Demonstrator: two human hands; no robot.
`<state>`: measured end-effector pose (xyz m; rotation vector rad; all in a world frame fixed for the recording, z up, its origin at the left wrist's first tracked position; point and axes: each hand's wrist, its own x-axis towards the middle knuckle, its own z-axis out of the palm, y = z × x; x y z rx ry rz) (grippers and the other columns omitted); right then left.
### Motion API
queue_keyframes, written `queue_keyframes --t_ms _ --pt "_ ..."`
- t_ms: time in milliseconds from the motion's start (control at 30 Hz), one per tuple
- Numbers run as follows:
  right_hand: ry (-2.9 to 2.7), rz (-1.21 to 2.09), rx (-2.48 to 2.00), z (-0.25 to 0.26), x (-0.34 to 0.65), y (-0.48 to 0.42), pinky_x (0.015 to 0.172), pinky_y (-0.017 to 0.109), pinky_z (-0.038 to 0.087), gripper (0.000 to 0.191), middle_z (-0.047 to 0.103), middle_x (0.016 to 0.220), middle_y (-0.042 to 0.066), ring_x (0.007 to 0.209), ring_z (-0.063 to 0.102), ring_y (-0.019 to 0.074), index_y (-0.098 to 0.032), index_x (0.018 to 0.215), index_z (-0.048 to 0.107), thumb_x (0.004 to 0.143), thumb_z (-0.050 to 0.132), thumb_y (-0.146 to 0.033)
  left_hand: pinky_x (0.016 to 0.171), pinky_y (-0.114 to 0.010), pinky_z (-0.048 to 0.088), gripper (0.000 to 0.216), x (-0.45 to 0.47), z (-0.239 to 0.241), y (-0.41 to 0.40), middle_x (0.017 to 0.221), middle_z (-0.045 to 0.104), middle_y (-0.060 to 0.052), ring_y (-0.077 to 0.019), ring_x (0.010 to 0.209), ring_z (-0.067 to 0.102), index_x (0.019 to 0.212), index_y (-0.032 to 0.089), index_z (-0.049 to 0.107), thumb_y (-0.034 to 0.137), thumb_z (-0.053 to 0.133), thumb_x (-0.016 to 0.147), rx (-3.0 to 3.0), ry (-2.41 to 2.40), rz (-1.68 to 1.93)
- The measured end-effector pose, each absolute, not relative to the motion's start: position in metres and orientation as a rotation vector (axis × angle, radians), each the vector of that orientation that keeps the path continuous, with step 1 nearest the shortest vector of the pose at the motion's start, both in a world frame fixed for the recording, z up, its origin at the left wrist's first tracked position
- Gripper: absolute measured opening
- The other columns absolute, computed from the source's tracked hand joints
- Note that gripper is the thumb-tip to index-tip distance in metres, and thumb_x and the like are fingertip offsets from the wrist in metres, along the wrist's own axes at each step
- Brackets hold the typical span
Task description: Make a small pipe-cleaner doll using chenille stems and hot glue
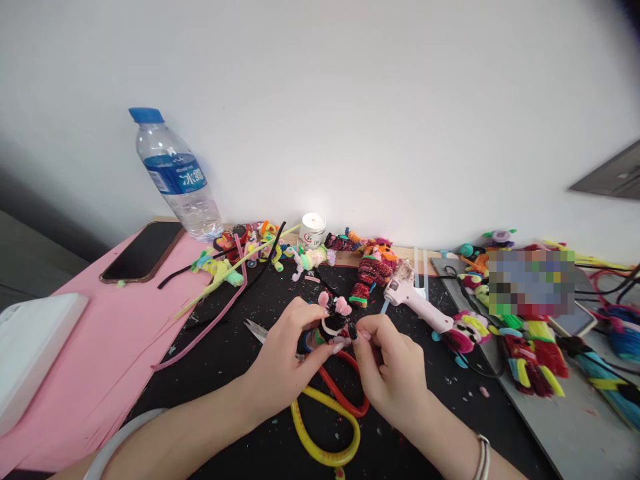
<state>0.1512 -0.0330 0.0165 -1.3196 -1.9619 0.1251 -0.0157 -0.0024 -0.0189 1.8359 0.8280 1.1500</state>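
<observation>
My left hand (295,347) is closed around a small pipe-cleaner doll (333,323), dark with a white band and two pink fuzzy balls on top. At the doll's right side, my right hand (393,357) pinches a small pink fuzzy piece (364,335) between thumb and forefinger, close to or touching the doll. Beneath both hands lie scissors (325,457) with a yellow and a red handle loop, their blade tip showing left of my left hand. Just beyond my right hand rests a pale glue gun (420,303).
Along the wall stand a water bottle (173,180) and a white paper roll (313,230), among several fuzzy dolls (373,267). To the left are a phone (143,252), pink paper (110,320) and a white box (37,357). More dolls (530,360) cover a grey board (565,427) at right.
</observation>
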Motion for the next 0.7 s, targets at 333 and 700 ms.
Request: queue_keyframes --t_ms 333,700 --pt "-1.936 0.14 -1.327 0.0149 0.1494 -0.0327 0.041 0.018 0.03 0.011 0.046 0.053 -0.008 0.038 0.043 0.007 -0.02 0.08 0.043 0.086 0.043 -0.01 0.079 -0.034 0.049 0.034 -0.0147 -0.0194 -0.0033 0.096 0.047 -0.003 -0.0154 0.087 0.053 0.11 0.022 0.044 0.013 0.058 0.081 1.839 0.81 1.165" --pt "-1.886 0.252 -1.307 0.0113 0.1541 -0.0236 0.043 0.017 0.033 0.012 0.046 0.051 -0.007 0.04 0.043 0.0075 -0.019 0.077 0.047 0.089 0.047 -0.021 0.085 -0.03 0.049 0.039 -0.0141 -0.0172 -0.0025 0.103 0.046 0.0 -0.0134 0.095 0.055 0.111 0.03 0.042 0.011 0.058 0.081 1.72 0.799 1.2"
